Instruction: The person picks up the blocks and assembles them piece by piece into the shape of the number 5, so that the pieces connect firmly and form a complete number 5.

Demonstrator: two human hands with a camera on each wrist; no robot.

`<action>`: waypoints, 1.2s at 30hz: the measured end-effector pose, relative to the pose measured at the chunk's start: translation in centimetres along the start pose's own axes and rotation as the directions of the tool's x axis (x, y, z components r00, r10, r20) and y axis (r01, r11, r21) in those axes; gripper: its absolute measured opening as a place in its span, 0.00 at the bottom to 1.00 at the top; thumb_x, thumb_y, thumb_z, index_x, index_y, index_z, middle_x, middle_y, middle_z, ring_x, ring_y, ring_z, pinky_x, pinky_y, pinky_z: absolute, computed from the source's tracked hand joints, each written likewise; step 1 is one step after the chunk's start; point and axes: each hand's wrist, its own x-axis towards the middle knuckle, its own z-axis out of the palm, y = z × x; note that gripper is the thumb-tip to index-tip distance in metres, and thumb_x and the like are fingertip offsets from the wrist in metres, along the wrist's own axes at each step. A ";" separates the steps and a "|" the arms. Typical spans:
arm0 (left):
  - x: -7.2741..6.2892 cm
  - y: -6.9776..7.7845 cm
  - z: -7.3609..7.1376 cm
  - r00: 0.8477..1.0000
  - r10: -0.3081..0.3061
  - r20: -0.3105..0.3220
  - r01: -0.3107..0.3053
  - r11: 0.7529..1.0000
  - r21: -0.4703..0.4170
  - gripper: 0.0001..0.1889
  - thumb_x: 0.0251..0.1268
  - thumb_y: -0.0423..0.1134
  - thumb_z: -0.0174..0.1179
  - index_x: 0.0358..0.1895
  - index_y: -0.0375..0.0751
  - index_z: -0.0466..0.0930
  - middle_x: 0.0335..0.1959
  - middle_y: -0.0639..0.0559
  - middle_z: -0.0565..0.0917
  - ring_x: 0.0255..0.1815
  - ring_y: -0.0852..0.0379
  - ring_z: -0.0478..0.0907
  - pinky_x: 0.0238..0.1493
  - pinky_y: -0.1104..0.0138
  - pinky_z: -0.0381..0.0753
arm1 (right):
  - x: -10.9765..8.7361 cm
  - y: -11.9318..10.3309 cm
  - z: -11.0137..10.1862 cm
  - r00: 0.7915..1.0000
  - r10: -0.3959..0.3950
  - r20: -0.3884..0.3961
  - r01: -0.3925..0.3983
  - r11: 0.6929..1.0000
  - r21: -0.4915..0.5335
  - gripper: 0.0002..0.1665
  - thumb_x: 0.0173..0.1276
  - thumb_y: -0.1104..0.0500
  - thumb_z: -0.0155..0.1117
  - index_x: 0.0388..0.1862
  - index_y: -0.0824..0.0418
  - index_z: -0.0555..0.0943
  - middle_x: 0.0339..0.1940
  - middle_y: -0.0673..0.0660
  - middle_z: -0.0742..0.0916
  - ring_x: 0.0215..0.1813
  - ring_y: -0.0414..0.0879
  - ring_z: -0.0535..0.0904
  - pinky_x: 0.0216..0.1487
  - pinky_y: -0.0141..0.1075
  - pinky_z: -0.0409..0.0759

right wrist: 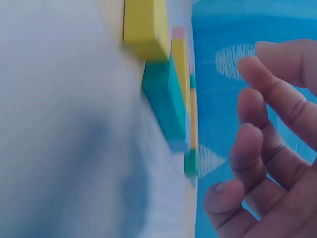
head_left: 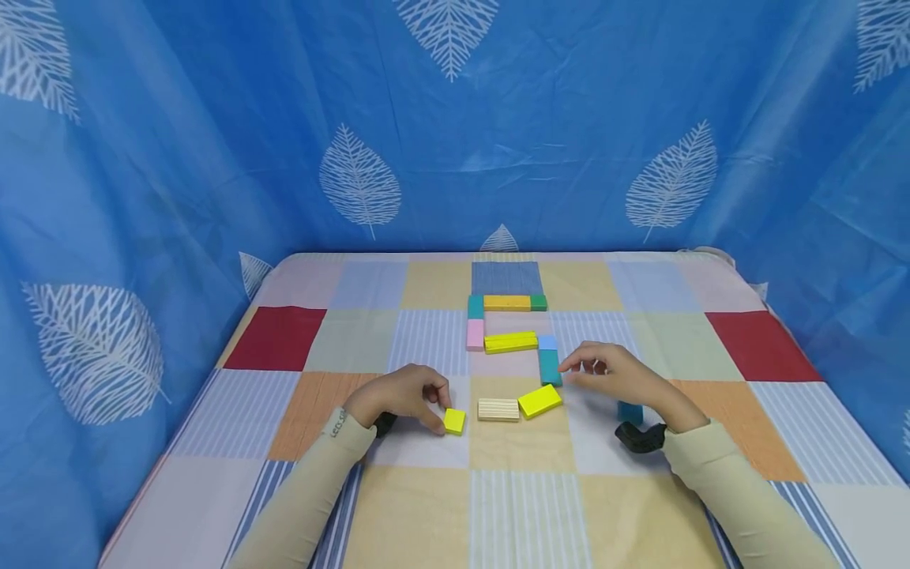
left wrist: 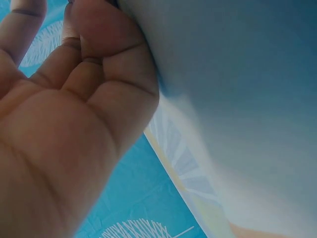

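My left hand (head_left: pixel 407 397) is at the left of the layout, thumb and index finger pinching the near side of a small yellow block (head_left: pixel 455 421) on the cloth. In the left wrist view the fingers (left wrist: pixel 124 74) curl toward the thumb, and the block is hidden. My right hand (head_left: pixel 611 370) hovers beside a teal block (head_left: pixel 550 367), fingers loosely bent and holding nothing. A bright yellow block (head_left: pixel 540 401) lies slanted near that teal block's lower end. Left of it is a ridged, pale wooden block (head_left: pixel 498 409).
Farther back lie a ridged yellow block (head_left: pixel 510 341), a pink block (head_left: pixel 475 335), an orange block (head_left: pixel 507 303), a green block (head_left: pixel 539 303) and a light blue block (head_left: pixel 547 342). A dark teal block (head_left: pixel 629 412) sits by the right wrist. Blue curtains (head_left: pixel 512 158) surround the patchwork-covered table (head_left: pixel 519 514).
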 end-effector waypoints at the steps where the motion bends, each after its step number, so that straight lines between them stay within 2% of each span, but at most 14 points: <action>1: 0.0 0.0 0.0 1.000 -0.005 -0.002 0.005 1.000 0.000 0.13 0.53 0.34 0.85 0.34 0.46 0.87 0.32 0.57 0.79 0.36 0.60 0.72 0.42 0.68 0.74 | -0.2 0.2 -0.3 1.000 0.012 0.003 -0.012 1.000 0.004 0.08 0.76 0.70 0.69 0.50 0.65 0.90 0.41 0.48 0.88 0.38 0.41 0.74 0.39 0.33 0.76; 8: 0.1 -0.1 0.0 1.000 -0.004 0.002 0.004 1.000 -0.010 0.14 0.53 0.35 0.85 0.34 0.48 0.86 0.33 0.58 0.79 0.38 0.59 0.73 0.43 0.67 0.74 | -1.8 2.3 -2.9 0.992 0.094 0.084 -0.104 0.987 0.120 0.08 0.79 0.70 0.64 0.50 0.70 0.88 0.42 0.60 0.88 0.37 0.44 0.77 0.38 0.32 0.79; 12: 0.3 -0.2 0.1 1.000 0.005 0.012 -0.004 1.000 -0.012 0.14 0.53 0.35 0.85 0.34 0.48 0.86 0.33 0.59 0.80 0.38 0.60 0.73 0.44 0.68 0.75 | -2.8 3.7 -3.9 0.977 0.149 0.153 -0.176 0.967 0.183 0.09 0.80 0.68 0.63 0.52 0.71 0.87 0.42 0.58 0.87 0.38 0.48 0.78 0.40 0.33 0.81; 17: 0.3 -0.1 0.1 1.000 0.010 0.013 -0.010 1.000 -0.008 0.14 0.54 0.35 0.85 0.34 0.48 0.86 0.34 0.59 0.80 0.38 0.60 0.73 0.45 0.68 0.75 | -3.4 5.2 -5.2 0.954 0.132 0.268 -0.202 0.946 0.255 0.09 0.80 0.67 0.63 0.52 0.72 0.86 0.45 0.55 0.88 0.43 0.46 0.80 0.47 0.33 0.83; 20: 0.2 -0.2 0.0 1.000 0.001 0.010 -0.001 1.000 -0.004 0.14 0.54 0.35 0.85 0.34 0.48 0.86 0.34 0.59 0.80 0.38 0.60 0.73 0.45 0.67 0.75 | -3.4 5.6 -5.8 0.934 0.108 0.342 -0.217 0.929 0.299 0.10 0.77 0.69 0.63 0.51 0.72 0.86 0.45 0.56 0.88 0.44 0.45 0.80 0.46 0.32 0.82; 24: 0.0 -0.4 0.0 1.000 -0.002 0.003 0.002 1.000 -0.004 0.14 0.53 0.35 0.85 0.33 0.48 0.85 0.34 0.59 0.80 0.38 0.60 0.73 0.45 0.67 0.75 | -3.2 5.9 -6.3 0.894 0.071 0.442 -0.230 0.920 0.318 0.17 0.66 0.75 0.62 0.52 0.72 0.87 0.40 0.62 0.85 0.40 0.50 0.78 0.41 0.33 0.78; 27: 0.0 -0.5 -0.1 1.000 0.003 0.004 -0.003 1.000 -0.007 0.14 0.54 0.35 0.85 0.33 0.48 0.85 0.34 0.59 0.80 0.38 0.60 0.73 0.45 0.67 0.75 | -3.0 6.0 -6.2 0.870 0.051 0.491 -0.223 0.928 0.298 0.23 0.59 0.78 0.63 0.54 0.71 0.87 0.37 0.63 0.82 0.38 0.52 0.76 0.39 0.32 0.77; 29: 0.0 -0.6 -0.1 1.000 0.009 0.007 -0.009 1.000 -0.006 0.14 0.54 0.35 0.85 0.34 0.48 0.85 0.34 0.59 0.80 0.38 0.60 0.73 0.45 0.67 0.75 | -3.0 6.1 -6.1 0.866 0.043 0.499 -0.204 0.940 0.274 0.25 0.57 0.78 0.65 0.54 0.69 0.88 0.37 0.63 0.81 0.38 0.54 0.75 0.37 0.31 0.76; 32: 0.1 -0.6 -0.1 1.000 0.020 0.010 -0.020 1.000 -0.003 0.14 0.54 0.35 0.85 0.34 0.48 0.85 0.34 0.60 0.80 0.38 0.60 0.73 0.45 0.67 0.75 | -3.1 6.2 -6.0 0.871 0.028 0.491 -0.173 0.952 0.252 0.25 0.56 0.78 0.66 0.53 0.68 0.89 0.37 0.62 0.81 0.38 0.54 0.75 0.35 0.31 0.74; 36: 0.2 -0.6 0.0 0.999 0.031 0.016 -0.031 1.000 0.002 0.14 0.54 0.35 0.85 0.34 0.48 0.86 0.34 0.60 0.80 0.38 0.60 0.73 0.45 0.68 0.75 | -3.3 6.4 -5.9 0.874 0.028 0.485 -0.173 0.951 0.257 0.23 0.57 0.77 0.67 0.52 0.69 0.89 0.37 0.61 0.82 0.37 0.53 0.75 0.35 0.30 0.74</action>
